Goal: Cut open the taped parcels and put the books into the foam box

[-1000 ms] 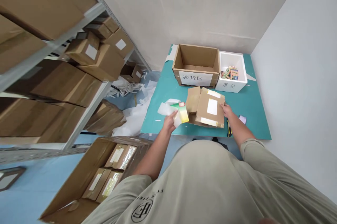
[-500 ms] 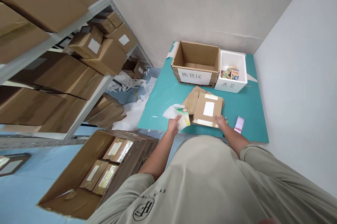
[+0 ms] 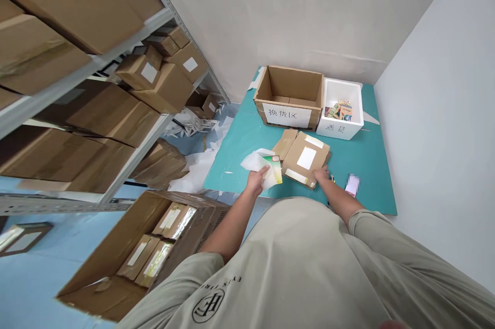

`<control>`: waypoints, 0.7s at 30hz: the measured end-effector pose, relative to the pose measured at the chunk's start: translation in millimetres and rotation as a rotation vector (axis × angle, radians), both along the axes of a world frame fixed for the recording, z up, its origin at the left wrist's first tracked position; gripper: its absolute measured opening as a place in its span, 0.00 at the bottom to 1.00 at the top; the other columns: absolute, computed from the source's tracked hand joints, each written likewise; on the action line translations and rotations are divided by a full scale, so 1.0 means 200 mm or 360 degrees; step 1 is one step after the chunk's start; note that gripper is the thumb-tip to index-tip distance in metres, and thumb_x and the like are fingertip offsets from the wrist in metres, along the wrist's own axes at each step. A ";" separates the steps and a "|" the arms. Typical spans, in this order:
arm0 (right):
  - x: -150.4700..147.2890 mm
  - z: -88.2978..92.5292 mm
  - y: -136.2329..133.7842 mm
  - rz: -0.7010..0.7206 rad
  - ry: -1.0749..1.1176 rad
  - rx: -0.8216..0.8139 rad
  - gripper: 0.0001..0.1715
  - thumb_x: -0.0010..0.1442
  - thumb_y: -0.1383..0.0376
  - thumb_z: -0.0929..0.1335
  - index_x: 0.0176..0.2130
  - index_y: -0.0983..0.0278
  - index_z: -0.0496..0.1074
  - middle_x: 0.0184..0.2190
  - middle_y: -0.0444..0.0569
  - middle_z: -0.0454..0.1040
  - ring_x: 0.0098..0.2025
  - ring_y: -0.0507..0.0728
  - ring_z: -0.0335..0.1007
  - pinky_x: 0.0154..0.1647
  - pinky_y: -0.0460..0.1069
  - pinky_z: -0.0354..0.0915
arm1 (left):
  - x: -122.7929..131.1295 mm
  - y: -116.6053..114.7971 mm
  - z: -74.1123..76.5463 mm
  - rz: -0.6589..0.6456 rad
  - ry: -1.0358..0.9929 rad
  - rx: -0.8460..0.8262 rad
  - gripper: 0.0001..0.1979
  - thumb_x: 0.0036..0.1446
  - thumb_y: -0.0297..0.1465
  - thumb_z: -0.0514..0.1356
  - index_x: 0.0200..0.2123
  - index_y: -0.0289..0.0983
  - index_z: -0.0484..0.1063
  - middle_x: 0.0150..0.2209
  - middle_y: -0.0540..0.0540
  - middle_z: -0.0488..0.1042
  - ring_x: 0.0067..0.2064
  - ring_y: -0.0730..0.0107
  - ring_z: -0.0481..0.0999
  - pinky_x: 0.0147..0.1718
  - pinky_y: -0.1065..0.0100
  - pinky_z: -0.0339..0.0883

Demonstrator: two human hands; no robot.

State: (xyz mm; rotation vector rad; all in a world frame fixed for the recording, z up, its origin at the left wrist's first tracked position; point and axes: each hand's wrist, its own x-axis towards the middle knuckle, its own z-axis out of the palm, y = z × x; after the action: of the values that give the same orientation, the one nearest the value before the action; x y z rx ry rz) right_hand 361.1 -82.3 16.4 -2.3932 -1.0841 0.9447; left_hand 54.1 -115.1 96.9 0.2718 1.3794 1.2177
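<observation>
My left hand (image 3: 255,180) is closed on a green and yellow packet (image 3: 274,170) together with crumpled white wrapping (image 3: 255,161), just left of a flat cardboard parcel (image 3: 305,158). The parcel has a white label and taped edges and lies on the teal table (image 3: 359,159). My right hand (image 3: 320,173) grips the parcel's near right corner. One brown flap (image 3: 284,143) sticks out at the parcel's left side.
An open cardboard box with a paper sign (image 3: 289,93) and a white foam box of colourful packets (image 3: 342,108) stand at the table's back. Shelves of cartons (image 3: 88,71) fill the left. A big open carton (image 3: 147,246) sits on the floor. A white card (image 3: 351,184) lies near my right arm.
The parcel has slid toward me and my right hand has shifted from its right edge to its near corner. My left hand with the packet has moved a little closer to the parcel.
</observation>
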 end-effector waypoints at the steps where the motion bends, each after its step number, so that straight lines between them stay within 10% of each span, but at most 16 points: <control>1: -0.01 0.03 0.00 -0.0033 -0.0030 0.0021 0.59 0.67 0.60 0.76 0.85 0.74 0.54 0.78 0.81 0.67 0.76 0.77 0.71 0.78 0.68 0.66 | 0.00 0.01 0.02 -0.0003 -0.0001 0.0007 0.27 0.40 0.31 0.87 0.45 0.36 0.85 0.46 0.37 0.92 0.46 0.50 0.92 0.48 0.53 0.88; 5: -0.14 0.22 -0.01 0.0160 0.0322 0.0406 0.54 0.70 0.56 0.75 0.85 0.62 0.57 0.82 0.69 0.65 0.79 0.72 0.69 0.78 0.65 0.69 | 0.03 0.05 0.13 -0.0083 -0.0043 0.0093 0.30 0.37 0.32 0.88 0.45 0.38 0.85 0.47 0.37 0.92 0.47 0.48 0.91 0.48 0.51 0.87; 11: -0.34 0.56 -0.05 0.0616 0.1625 0.0158 0.30 0.72 0.43 0.77 0.63 0.55 0.76 0.56 0.54 0.87 0.49 0.62 0.87 0.42 0.56 0.86 | 0.16 0.12 0.33 -0.0231 -0.0083 0.0429 0.38 0.33 0.41 0.90 0.49 0.38 0.86 0.53 0.37 0.91 0.52 0.48 0.91 0.55 0.51 0.85; 21: -0.23 0.74 -0.25 0.0394 0.1656 0.0287 0.24 0.66 0.53 0.84 0.54 0.58 0.79 0.41 0.49 0.90 0.34 0.57 0.88 0.25 0.44 0.77 | 0.09 0.08 0.36 -0.0330 -0.0021 0.0430 0.33 0.44 0.39 0.89 0.52 0.38 0.87 0.56 0.37 0.91 0.66 0.40 0.86 0.65 0.48 0.82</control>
State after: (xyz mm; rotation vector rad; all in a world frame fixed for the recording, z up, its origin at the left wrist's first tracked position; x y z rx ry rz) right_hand 315.5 -132.9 163.8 -1.2773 -0.9471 1.7718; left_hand 72.2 -98.7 168.2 0.5803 1.1428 1.2271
